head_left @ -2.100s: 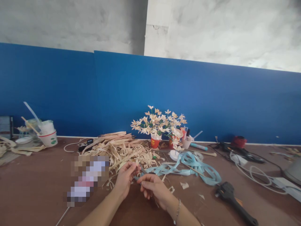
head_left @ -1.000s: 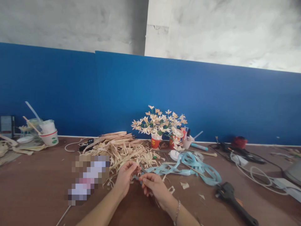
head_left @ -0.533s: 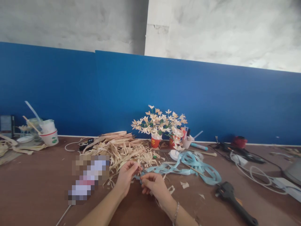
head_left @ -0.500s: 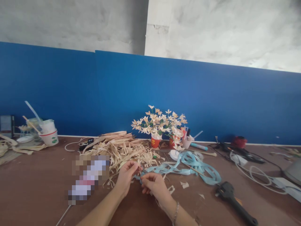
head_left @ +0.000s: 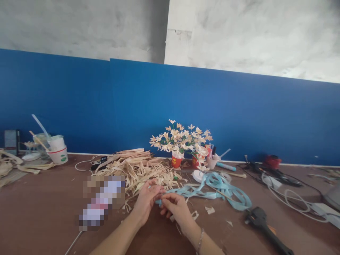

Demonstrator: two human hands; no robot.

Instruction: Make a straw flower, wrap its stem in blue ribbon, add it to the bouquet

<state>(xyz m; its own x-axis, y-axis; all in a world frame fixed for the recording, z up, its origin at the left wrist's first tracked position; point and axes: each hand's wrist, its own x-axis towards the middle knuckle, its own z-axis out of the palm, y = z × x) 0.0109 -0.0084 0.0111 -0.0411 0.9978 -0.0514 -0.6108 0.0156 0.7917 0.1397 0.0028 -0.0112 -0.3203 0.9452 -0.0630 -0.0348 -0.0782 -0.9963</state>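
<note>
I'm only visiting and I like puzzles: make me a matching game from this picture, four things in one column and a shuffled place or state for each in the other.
Things:
1. Right hand
2. Pale blue ribbon
3. Cream flowers
4. Black-handled tool

Places and states:
A. In red cups, toward the back
B. On the table, nearest the picture's lower right corner
C. In loose loops
D. Close to the left hand, with a bracelet at the wrist

Right pairs: 1-D, 2-C, 3-A, 4-B.
</note>
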